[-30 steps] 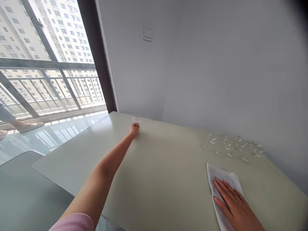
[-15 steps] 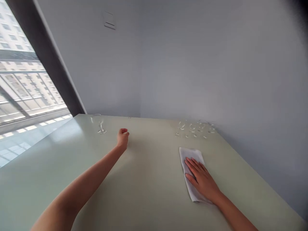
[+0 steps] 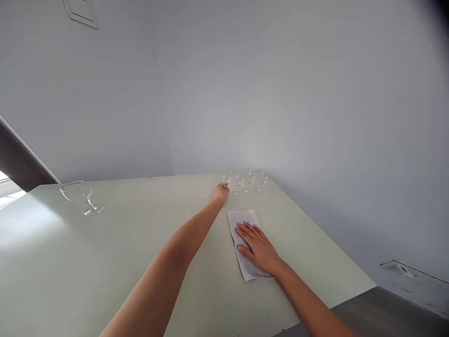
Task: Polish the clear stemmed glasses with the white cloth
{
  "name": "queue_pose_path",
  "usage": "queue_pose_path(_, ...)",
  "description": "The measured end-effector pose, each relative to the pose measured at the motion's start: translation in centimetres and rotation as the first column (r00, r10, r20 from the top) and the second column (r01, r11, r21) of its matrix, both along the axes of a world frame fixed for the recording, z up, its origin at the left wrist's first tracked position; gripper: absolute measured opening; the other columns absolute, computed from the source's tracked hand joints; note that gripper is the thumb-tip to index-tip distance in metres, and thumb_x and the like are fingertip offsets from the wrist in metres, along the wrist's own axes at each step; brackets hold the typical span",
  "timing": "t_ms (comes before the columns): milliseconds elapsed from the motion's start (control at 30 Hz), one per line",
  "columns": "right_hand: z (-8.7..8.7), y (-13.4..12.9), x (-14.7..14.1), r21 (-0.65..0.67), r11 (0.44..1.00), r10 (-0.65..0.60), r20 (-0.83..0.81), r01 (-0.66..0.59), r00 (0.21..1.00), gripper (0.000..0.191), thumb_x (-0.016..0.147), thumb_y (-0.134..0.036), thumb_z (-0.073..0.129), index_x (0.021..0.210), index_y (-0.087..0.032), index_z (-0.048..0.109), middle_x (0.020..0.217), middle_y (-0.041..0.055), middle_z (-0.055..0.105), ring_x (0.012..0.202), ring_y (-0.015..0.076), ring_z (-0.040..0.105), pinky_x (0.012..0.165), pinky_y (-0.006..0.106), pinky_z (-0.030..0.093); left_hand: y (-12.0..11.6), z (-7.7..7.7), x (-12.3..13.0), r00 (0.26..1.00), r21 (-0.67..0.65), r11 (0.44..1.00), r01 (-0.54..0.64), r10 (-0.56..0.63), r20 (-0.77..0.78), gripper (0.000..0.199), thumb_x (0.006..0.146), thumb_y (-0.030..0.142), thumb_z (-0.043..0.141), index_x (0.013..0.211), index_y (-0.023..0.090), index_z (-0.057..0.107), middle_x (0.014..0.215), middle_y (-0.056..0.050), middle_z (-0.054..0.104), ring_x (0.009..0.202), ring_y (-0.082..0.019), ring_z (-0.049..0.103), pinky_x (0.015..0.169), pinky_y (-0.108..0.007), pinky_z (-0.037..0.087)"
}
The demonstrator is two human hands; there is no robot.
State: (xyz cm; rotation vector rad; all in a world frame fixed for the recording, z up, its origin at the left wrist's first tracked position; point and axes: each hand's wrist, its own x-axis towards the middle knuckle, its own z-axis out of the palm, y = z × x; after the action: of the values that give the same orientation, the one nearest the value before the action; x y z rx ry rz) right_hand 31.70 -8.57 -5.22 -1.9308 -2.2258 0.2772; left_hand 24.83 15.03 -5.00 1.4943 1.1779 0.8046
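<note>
My left hand (image 3: 221,193) reaches to the far side of the table, its fingers closed about the stem of a clear stemmed glass (image 3: 228,176). The bowl of that glass shows above my fingers; its foot is hidden by the hand. Just right of it stand several more clear stemmed glasses (image 3: 240,181) in a group. Nearer to me, my right hand (image 3: 258,249) lies flat, fingers spread, on a folded white cloth (image 3: 242,217).
A larger wide-bowled stemmed glass (image 3: 90,208) stands alone on the left of the pale table (image 3: 140,243). Grey walls (image 3: 280,93) close off the back and right. The table's right edge runs toward a dark floor (image 3: 365,306).
My left hand has moved right from bare table to the group of glasses and taken one by its stem. My view has turned right. My right hand stays flat on the cloth.
</note>
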Motion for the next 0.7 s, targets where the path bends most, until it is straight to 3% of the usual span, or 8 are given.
queue_pose_path(67,-0.2,0.0,0.1,0.013,1.0,0.001,0.002,-0.001,1.0,0.056,0.088,-0.053,0.026,0.137,-0.027,0.029,0.145,-0.0019,0.023,0.134,0.0197,0.017,0.109,0.042,0.013,0.1,-0.3,-1.2,1.0,0.006,1.0,-0.013,0.013,-0.012,0.025,0.075,0.023,0.054,0.099,0.016,0.057,0.092,-0.007,0.061,0.069,-0.011,0.055,0.06,-0.025,0.044)
queue_pose_path(167,-0.6,-0.1,0.1,0.044,0.999,0.019,0.016,-0.02,1.0,0.055,0.088,-0.052,0.027,0.136,-0.027,0.031,0.144,-0.0002,0.025,0.133,0.0207,0.019,0.108,0.043,0.015,-0.2,-0.6,-5.5,0.998,0.01,0.998,-0.057,0.058,-0.021,0.02,0.073,0.023,0.056,0.092,0.018,0.06,0.085,-0.006,0.061,0.063,-0.01,0.054,0.058,-0.023,0.043)
queue_pose_path(367,-1.9,-0.2,0.0,0.107,0.994,0.017,0.102,-0.028,0.995,0.057,0.087,-0.052,0.029,0.135,-0.023,0.034,0.142,0.0012,0.03,0.131,0.0222,0.023,0.107,0.044,0.021,-2.2,-0.9,-20.2,0.961,0.032,0.961,-0.275,0.275,-0.017,0.021,0.07,0.026,0.058,0.09,0.021,0.062,0.078,-0.003,0.061,0.056,-0.009,0.052,0.055,-0.022,0.043)
queue_pose_path(533,-3.5,0.1,0.7,0.159,0.986,0.031,0.145,-0.054,0.989,0.058,0.085,-0.053,0.031,0.134,-0.023,0.035,0.141,0.0009,0.032,0.131,0.0232,0.026,0.106,0.046,0.025,-4.1,-0.5,-32.3,0.865,0.088,0.863,-0.498,0.501,-0.013,0.02,0.068,0.026,0.059,0.087,0.018,0.062,0.068,-0.001,0.059,0.052,-0.008,0.049,0.055,-0.022,0.043)
queue_pose_path(700,-4.7,0.3,1.2,0.197,0.979,0.019,0.162,-0.052,0.987,0.06,0.084,-0.055,0.031,0.133,-0.021,0.037,0.139,0.0028,0.036,0.13,0.0244,0.027,0.105,0.047,0.027,-3.7,0.0,-40.4,0.74,0.121,0.733,-0.669,0.672,0.021,0.022,0.066,0.026,0.059,0.085,0.017,0.061,0.073,0.0,0.059,0.049,-0.006,0.046,0.054,-0.021,0.043)
